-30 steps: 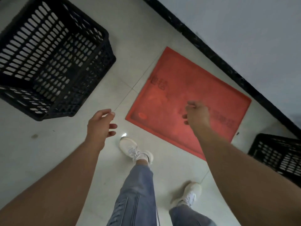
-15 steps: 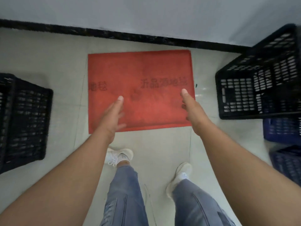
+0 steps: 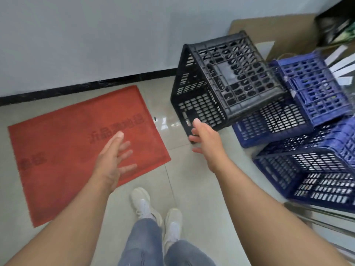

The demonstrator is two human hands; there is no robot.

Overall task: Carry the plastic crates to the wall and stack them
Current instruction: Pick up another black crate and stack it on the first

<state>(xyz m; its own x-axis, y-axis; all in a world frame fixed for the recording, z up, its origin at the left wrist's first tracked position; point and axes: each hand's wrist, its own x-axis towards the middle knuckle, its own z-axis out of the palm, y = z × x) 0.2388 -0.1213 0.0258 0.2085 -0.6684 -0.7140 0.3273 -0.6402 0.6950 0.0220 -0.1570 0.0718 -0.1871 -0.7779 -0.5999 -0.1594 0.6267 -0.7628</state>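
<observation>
A black plastic crate (image 3: 226, 81) lies tilted near the wall, leaning on a pile of blue crates. One blue crate (image 3: 315, 87) rests behind it, another (image 3: 269, 127) under it, and a third (image 3: 311, 169) is nearest me on the right. My right hand (image 3: 206, 139) is open, its fingertips close to the black crate's lower front corner; I cannot tell if it touches. My left hand (image 3: 113, 158) is open with fingers spread, hovering over the red mat and holding nothing.
A red floor mat (image 3: 63, 150) lies on the pale tiled floor by the white wall (image 3: 96, 35) with its black skirting. Cardboard (image 3: 272, 29) and clutter stand at the back right. My legs and white shoes (image 3: 153, 210) are below.
My view has swung right: the mat slid left and the tilted black crate with the blue pile came into view. My right hand has reached toward the black crate. The left black crate has left the view.
</observation>
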